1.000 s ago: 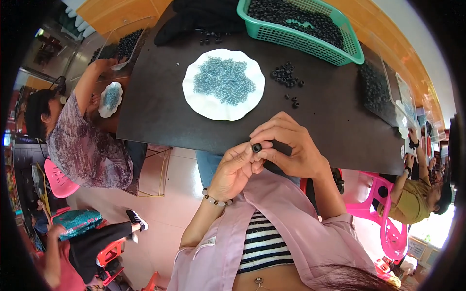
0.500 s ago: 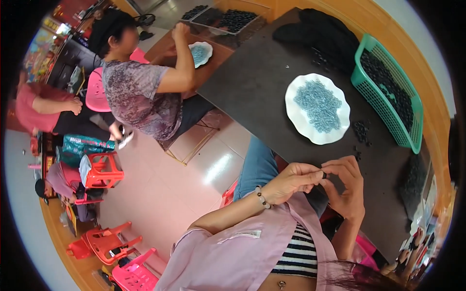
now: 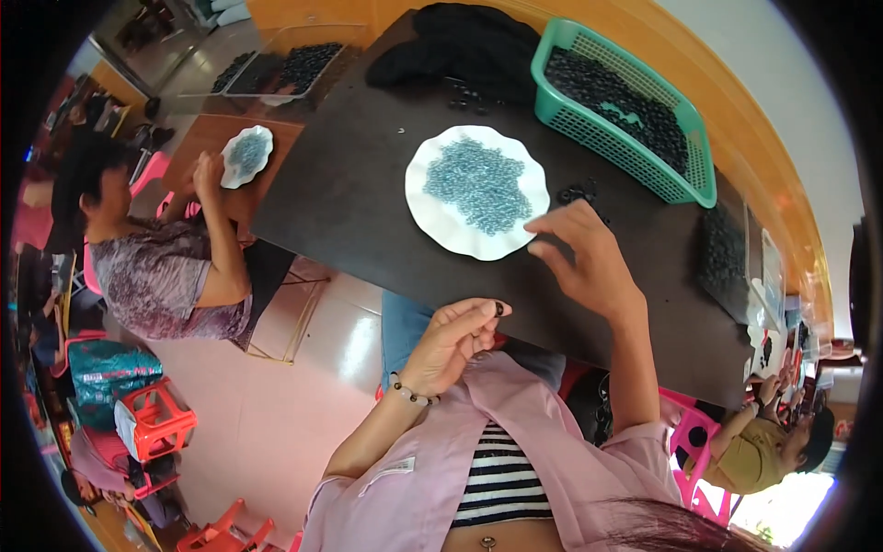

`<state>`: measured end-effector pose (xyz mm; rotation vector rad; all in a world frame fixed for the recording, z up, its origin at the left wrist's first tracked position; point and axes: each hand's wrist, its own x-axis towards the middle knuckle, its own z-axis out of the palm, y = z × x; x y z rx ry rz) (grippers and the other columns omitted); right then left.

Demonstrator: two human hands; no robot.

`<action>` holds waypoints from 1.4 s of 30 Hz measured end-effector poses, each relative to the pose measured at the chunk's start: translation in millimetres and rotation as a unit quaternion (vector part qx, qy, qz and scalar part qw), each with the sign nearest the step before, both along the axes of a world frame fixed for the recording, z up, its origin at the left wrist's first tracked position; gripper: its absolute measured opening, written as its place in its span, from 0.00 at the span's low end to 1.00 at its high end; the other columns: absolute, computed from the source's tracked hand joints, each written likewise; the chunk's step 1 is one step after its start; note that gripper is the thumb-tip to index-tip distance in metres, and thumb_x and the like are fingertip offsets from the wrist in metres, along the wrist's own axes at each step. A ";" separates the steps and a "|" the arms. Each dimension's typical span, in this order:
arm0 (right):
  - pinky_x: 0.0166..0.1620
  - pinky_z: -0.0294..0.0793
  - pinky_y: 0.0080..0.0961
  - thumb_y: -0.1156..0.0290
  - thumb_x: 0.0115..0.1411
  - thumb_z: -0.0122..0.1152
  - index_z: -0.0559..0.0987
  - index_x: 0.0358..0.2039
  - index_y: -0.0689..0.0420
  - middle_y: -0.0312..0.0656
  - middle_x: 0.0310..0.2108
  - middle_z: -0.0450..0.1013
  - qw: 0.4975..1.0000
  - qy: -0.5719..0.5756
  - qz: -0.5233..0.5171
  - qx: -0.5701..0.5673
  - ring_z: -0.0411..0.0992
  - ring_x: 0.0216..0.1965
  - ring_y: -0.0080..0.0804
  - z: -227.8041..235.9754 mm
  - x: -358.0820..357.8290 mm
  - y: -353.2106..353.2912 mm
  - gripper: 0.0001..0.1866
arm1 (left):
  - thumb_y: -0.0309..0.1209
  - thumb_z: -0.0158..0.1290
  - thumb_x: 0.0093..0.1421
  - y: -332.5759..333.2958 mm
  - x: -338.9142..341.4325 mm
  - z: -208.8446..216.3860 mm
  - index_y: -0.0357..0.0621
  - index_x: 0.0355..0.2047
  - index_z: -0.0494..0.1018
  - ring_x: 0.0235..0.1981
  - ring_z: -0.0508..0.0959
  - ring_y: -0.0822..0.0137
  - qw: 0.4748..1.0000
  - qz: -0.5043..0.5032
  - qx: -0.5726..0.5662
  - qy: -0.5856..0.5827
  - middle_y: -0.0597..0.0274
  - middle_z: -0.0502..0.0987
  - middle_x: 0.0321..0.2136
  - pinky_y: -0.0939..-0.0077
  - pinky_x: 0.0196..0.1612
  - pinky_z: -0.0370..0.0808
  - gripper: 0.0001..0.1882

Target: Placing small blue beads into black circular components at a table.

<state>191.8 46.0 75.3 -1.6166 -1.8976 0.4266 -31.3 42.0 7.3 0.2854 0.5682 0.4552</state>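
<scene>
My left hand (image 3: 452, 342) is closed, pinching a small black ring-shaped piece (image 3: 499, 309) between thumb and fingertips just off the table's near edge. Its exact kind is too small to make out. At the near right rim of a white scalloped plate (image 3: 428, 216), my right hand (image 3: 593, 267) reaches in with thumb and fingers apart, nothing visible between them. Many small clear bluish beads (image 3: 478, 184) lie heaped on that plate. Behind my right hand, a few loose black pieces (image 3: 578, 191) rest on the dark table (image 3: 349, 184).
A green plastic basket (image 3: 598, 120) full of black pieces stands at the far right, with black cloth (image 3: 451, 51) beside it. On the left a person (image 3: 166, 267) sits at a brown table with another plate of beads (image 3: 248, 156). Another person (image 3: 759, 451) is at the lower right.
My right hand has left the black piece and moved forward to the plate's rim, its fingers apart. The left hand keeps the piece. My view has swung to the right.
</scene>
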 end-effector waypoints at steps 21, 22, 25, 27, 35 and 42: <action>0.39 0.62 0.29 0.46 0.65 0.41 0.78 0.35 0.54 0.44 0.29 0.75 0.675 0.602 0.427 -0.018 0.64 0.33 0.32 90.4 -71.7 7.6 0.25 | 0.34 0.51 0.64 2.7 -5.0 -4.8 0.33 0.39 0.74 0.26 0.69 0.76 1.000 0.025 0.000 0.002 0.69 0.71 0.25 0.82 0.32 0.68 0.13; 0.40 0.62 0.31 0.46 0.65 0.40 0.78 0.33 0.54 0.43 0.29 0.75 0.670 0.606 0.428 -0.013 0.63 0.34 0.33 90.4 -72.1 7.1 0.26 | 0.34 0.51 0.64 2.1 -5.6 -4.6 0.33 0.39 0.74 0.26 0.69 0.76 1.000 0.026 0.006 0.002 0.69 0.71 0.25 0.82 0.32 0.68 0.13; 0.42 0.62 0.34 0.46 0.67 0.36 0.78 0.30 0.52 0.42 0.28 0.75 0.658 0.611 0.440 0.007 0.62 0.35 0.33 91.8 -73.4 4.4 0.27 | 0.34 0.51 0.64 0.2 -4.9 -4.9 0.33 0.39 0.74 0.26 0.69 0.77 1.000 0.021 -0.006 0.009 0.69 0.70 0.24 0.81 0.33 0.68 0.13; 0.44 0.62 0.36 0.46 0.67 0.33 0.77 0.27 0.51 0.40 0.27 0.74 0.646 0.618 0.448 0.018 0.61 0.35 0.34 92.8 -73.3 0.7 0.29 | 0.34 0.52 0.64 -1.6 0.1 -9.3 0.34 0.40 0.75 0.25 0.70 0.79 1.000 0.028 -0.010 -0.005 0.70 0.72 0.24 0.84 0.31 0.68 0.13; 0.51 0.66 0.28 0.54 0.68 0.42 0.73 0.48 0.66 0.45 0.38 0.77 0.895 0.441 0.057 -0.015 0.73 0.44 0.34 53.6 -23.8 29.2 0.25 | 0.34 0.52 0.64 5.4 -4.2 -9.0 0.34 0.40 0.75 0.25 0.69 0.78 0.999 0.033 -0.015 -0.007 0.70 0.72 0.24 0.83 0.32 0.68 0.13; 0.28 0.68 0.17 0.74 0.59 0.56 0.79 0.39 0.63 0.36 0.27 0.77 0.970 0.211 -0.099 -0.062 0.68 0.24 0.16 -1.2 18.2 66.3 0.09 | 0.35 0.51 0.64 4.1 -3.3 -12.0 0.34 0.40 0.75 0.24 0.67 0.76 0.999 0.027 -0.019 -0.003 0.70 0.69 0.21 0.80 0.29 0.67 0.14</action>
